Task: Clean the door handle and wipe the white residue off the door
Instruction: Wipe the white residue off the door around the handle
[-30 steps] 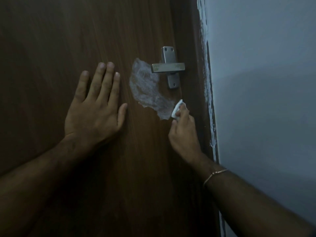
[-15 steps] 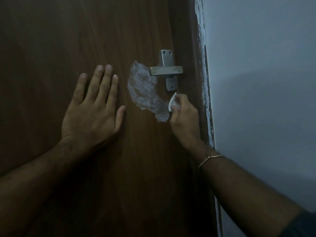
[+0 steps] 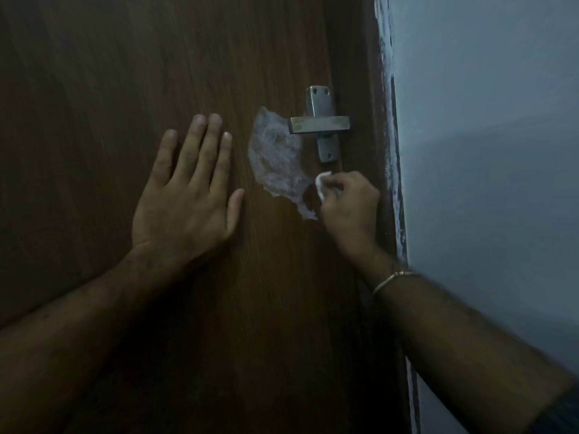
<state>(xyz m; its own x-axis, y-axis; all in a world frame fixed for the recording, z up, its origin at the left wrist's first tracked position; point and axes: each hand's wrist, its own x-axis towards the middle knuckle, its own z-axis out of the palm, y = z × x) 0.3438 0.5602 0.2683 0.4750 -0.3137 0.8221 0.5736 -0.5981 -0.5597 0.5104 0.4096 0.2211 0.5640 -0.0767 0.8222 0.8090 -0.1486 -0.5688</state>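
A dark brown wooden door (image 3: 156, 57) fills the view, dimly lit. A silver metal lever handle (image 3: 319, 125) on a narrow plate sits near its right edge. A patch of white residue (image 3: 275, 158) spreads on the wood left of and below the handle. My right hand (image 3: 351, 211) is shut on a small white cloth (image 3: 322, 183), pressed against the door at the lower right edge of the residue, just under the handle plate. My left hand (image 3: 185, 195) lies flat on the door with fingers spread, left of the residue.
The door frame (image 3: 360, 73) runs down the right side, with white paint smears along its border (image 3: 391, 120). A pale grey wall (image 3: 485, 151) lies beyond it. A thin bracelet (image 3: 391, 278) circles my right wrist.
My right hand with the cloth rose from below the residue to just under the handle plate and now rubs the patch's lower right edge. My left hand stays flat on the door.
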